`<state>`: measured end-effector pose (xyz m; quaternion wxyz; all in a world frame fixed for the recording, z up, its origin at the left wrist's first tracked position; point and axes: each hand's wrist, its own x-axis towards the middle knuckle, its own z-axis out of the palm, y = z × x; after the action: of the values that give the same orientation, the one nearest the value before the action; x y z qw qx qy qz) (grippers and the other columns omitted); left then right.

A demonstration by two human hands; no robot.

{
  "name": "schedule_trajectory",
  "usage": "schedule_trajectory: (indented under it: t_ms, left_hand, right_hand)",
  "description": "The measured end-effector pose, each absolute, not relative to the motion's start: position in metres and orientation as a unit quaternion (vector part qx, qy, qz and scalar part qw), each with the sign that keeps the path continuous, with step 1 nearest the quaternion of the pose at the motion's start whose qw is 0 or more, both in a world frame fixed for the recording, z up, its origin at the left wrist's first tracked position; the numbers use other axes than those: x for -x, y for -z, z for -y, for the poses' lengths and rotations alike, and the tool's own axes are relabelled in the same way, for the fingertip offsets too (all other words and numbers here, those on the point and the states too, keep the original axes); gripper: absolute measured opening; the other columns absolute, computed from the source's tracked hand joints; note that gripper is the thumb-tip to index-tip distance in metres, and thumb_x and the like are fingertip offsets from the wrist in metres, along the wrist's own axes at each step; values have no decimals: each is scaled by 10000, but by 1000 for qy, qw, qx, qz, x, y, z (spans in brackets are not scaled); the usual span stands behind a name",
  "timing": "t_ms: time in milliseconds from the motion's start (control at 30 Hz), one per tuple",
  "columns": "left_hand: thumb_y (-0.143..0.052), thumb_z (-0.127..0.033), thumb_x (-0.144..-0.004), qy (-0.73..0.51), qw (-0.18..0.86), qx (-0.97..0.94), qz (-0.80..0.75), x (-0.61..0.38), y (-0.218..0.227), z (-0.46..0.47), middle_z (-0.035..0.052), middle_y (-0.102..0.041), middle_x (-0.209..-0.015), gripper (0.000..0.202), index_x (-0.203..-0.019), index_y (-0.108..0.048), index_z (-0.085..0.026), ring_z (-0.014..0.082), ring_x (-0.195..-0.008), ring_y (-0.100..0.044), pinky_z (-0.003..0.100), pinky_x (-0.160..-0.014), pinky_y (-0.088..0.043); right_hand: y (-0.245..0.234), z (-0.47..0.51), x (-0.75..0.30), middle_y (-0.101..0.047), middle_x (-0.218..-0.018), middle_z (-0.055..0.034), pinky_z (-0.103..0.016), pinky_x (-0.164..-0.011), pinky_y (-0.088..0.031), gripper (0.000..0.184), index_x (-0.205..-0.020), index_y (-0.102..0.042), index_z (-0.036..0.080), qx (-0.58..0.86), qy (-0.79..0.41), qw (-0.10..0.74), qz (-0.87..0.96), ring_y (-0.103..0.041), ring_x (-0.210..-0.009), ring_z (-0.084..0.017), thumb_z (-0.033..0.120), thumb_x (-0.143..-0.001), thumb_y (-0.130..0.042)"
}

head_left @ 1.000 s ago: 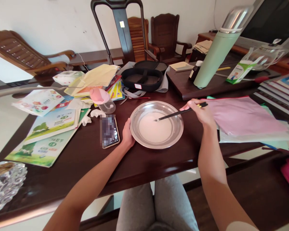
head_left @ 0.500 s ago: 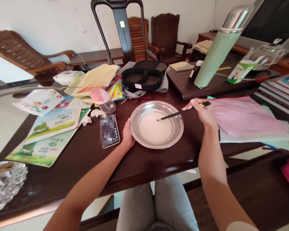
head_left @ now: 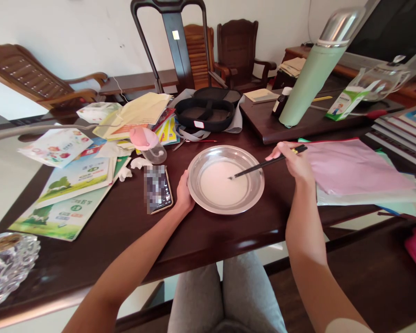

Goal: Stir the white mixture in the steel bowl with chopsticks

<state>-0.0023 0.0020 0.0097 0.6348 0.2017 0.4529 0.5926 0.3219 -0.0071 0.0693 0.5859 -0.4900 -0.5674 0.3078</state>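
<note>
A shallow round metal bowl (head_left: pixel 226 206) stands on the dark wooden table, with a milky white liquid (head_left: pixel 222 187) in its bottom. My left hand (head_left: pixel 185 192) grips the bowl's left side; part of its fingers is hidden by the rim. Black chopsticks (head_left: pixel 260 165) are held in my right hand (head_left: pixel 291 159), above and beyond the bowl's right rim. Their tips reach down to the surface of the liquid near the middle. A phone (head_left: pixel 159 189) with its screen lit lies just left of my left hand.
Behind the bowl are an open black case (head_left: pixel 204 118) and a pink-lidded bottle (head_left: pixel 147 143). Booklets (head_left: pixel 69 203) and a glass ashtray (head_left: pixel 14 268) lie to the left. On the right are a pink folder (head_left: pixel 353 166) and a tall green thermos (head_left: pixel 312 83) on a raised board.
The chopsticks' tips have shifted slightly to the right and nearer to me in the liquid, my right hand moving a little with them. My left hand and the bowl stay in place.
</note>
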Motion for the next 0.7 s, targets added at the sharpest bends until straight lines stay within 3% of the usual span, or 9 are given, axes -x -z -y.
schedule_trajectory:
  t_ms: [133,267,400,500,700]
  left_hand:
    - [-860,-530,-797,-593,634,-206,-451,3,-8,-3,55,-840,-939,340,-859,-763,-211,327,-1137,-779,414,-1029,-608]
    - [-833,-505,-824,-592,636,-197,-454,3,-7,-3,62,-843,-944,313,-865,-774,-201,319,-1130,-781,401,-1017,-611]
    - [-833,-512,-824,-592,639,-200,-449,3,-9,-2,61,-845,-958,312,-863,-771,-208,323,-1119,-783,414,-1013,-617]
    - [-847,-528,-801,-591,637,-208,-449,3,-9,-2,60,-839,-934,331,-829,-752,-212,329,-1117,-783,418,-1019,-614]
    - [-858,-526,-783,-594,629,-212,-454,3,-8,-2,53,-832,-918,338,-814,-743,-210,312,-1110,-781,400,-1016,-610]
  right_hand:
    - [-70,7,-317,-779,-656,-39,-429,-796,-622,529,-606,-731,270,459,-368,538,604,-773,-700,-266,732,-855,-793]
    - [-76,5,-303,-828,-747,-49,-427,-868,-638,524,-684,-772,263,458,-383,493,633,-812,-804,-279,770,-816,-804]
    - [-73,6,-313,-819,-730,-33,-448,-913,-629,501,-659,-749,279,501,-316,554,585,-803,-788,-278,739,-851,-795]
    - [-69,8,-323,-773,-648,-32,-446,-858,-624,541,-590,-704,274,492,-303,592,562,-766,-689,-261,722,-884,-772]
    - [-75,5,-304,-823,-734,-51,-412,-840,-633,518,-674,-777,261,445,-398,487,637,-804,-774,-268,754,-832,-801]
